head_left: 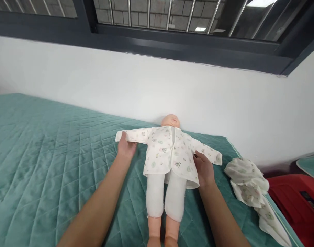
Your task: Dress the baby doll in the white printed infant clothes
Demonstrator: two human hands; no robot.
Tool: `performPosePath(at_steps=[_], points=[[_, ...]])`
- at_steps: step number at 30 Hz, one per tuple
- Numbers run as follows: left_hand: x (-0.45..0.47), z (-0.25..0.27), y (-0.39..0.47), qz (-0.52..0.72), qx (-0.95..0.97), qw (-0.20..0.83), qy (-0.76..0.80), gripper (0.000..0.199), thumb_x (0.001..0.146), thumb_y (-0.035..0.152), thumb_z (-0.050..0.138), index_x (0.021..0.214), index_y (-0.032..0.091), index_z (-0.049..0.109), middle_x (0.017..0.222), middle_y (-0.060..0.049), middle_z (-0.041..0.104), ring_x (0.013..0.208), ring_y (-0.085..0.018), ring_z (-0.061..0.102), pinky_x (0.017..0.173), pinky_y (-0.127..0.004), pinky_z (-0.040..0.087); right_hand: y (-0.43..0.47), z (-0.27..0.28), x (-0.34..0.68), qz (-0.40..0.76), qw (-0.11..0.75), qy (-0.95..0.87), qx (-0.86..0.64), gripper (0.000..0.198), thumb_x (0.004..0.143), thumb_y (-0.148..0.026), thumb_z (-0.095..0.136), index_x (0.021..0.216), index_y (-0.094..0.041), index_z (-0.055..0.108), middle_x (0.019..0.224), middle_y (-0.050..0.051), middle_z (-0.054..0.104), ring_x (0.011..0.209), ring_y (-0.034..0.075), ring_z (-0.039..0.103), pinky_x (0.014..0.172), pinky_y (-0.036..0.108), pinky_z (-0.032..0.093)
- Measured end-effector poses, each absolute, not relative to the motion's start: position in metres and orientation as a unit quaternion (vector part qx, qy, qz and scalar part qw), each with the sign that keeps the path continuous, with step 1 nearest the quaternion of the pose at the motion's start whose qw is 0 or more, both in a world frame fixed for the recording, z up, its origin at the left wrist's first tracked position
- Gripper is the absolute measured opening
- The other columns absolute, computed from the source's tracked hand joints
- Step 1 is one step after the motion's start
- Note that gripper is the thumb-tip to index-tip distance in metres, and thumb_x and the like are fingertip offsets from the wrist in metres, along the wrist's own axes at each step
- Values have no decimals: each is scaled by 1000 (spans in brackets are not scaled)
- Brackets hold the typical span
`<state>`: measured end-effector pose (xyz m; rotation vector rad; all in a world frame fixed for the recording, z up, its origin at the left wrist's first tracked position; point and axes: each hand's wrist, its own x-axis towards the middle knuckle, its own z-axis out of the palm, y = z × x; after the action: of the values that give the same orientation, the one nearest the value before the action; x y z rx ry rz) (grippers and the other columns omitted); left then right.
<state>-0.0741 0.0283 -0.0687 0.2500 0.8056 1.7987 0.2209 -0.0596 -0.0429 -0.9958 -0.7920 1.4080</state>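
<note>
— In the middle of the frame, what lies on the bed (pixel 43 151)?

— A doll (pixel 167 171), on its back on the green quilted cover, head toward the white wall (pixel 157 89) at the top and bare legs running off the lower edge. It wears a white printed jacket (pixel 164 154) with both sleeves spread out sideways.

— Where is the left hand (pixel 126 147)?

— Left of centre, at the end of the sleeve that points toward the left of the frame. The fingers are curled around the cuff, gripping the cloth.

— And the right hand (pixel 204 169)?

— Just right of the doll, laid flat with fingers loose on the jacket's side edge, below the other sleeve. It touches the cloth, but I cannot tell whether it pinches any of it.

— Anything else on the bed?

— A crumpled white cloth (pixel 252 185) with the same sort of print, at the right of the frame near the bed's edge, apart from the doll. Beyond that edge, in the lower right corner, a red object (pixel 291 199) shows. A dark window frame (pixel 172 41) with metal bars runs across the top.
</note>
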Motion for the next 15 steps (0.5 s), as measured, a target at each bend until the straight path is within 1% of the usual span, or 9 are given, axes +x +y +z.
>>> performPosePath(at_steps=[2, 4, 8, 11, 13, 15], points=[[-86, -70, 32, 782, 70, 489, 379, 20, 96, 28, 49, 110, 20, 62, 119, -8, 71, 124, -23, 62, 98, -39, 58, -58, -46, 226, 605, 584, -339, -421, 27, 81, -45, 59, 91, -22, 71, 95, 9, 77, 118, 34, 64, 103, 53, 51], [-95, -70, 35, 791, 51, 451, 409, 17, 94, 19, 49, 106, 20, 60, 118, -7, 71, 123, -20, 63, 97, -36, 58, -57, -50, 232, 606, 586, -345, -413, 22, 80, -45, 62, 87, -25, 68, 90, 7, 76, 115, 32, 66, 103, 51, 52], [-102, -69, 40, 788, 52, 428, 438, 15, 93, 13, 45, 99, 18, 57, 113, -7, 70, 117, -18, 66, 95, -34, 58, -55, -53, 237, 610, 586, -340, -410, 16, 81, -43, 61, 84, -28, 65, 83, 4, 74, 113, 30, 67, 103, 51, 52], [-101, -69, 39, 787, 72, 400, 464, 14, 91, 13, 46, 97, 17, 58, 110, -8, 70, 114, -19, 67, 97, -36, 57, -55, -49, 231, 612, 582, -332, -421, 14, 80, -40, 60, 81, -27, 65, 86, 5, 75, 117, 32, 65, 103, 51, 53], [-101, -69, 35, 788, 91, 364, 488, 16, 90, 15, 50, 103, 16, 59, 119, -10, 68, 121, -21, 63, 104, -39, 52, -56, -46, 225, 589, 598, -301, -453, 13, 79, -38, 59, 79, -26, 64, 89, 7, 75, 118, 32, 65, 104, 50, 53], [-100, -68, 27, 788, 112, 321, 514, 28, 88, 17, 54, 116, 16, 57, 136, -12, 59, 134, -23, 53, 116, -41, 41, -57, -47, 220, 543, 632, -257, -490, 11, 76, -36, 61, 81, -26, 62, 93, 7, 75, 119, 31, 64, 107, 47, 51]])
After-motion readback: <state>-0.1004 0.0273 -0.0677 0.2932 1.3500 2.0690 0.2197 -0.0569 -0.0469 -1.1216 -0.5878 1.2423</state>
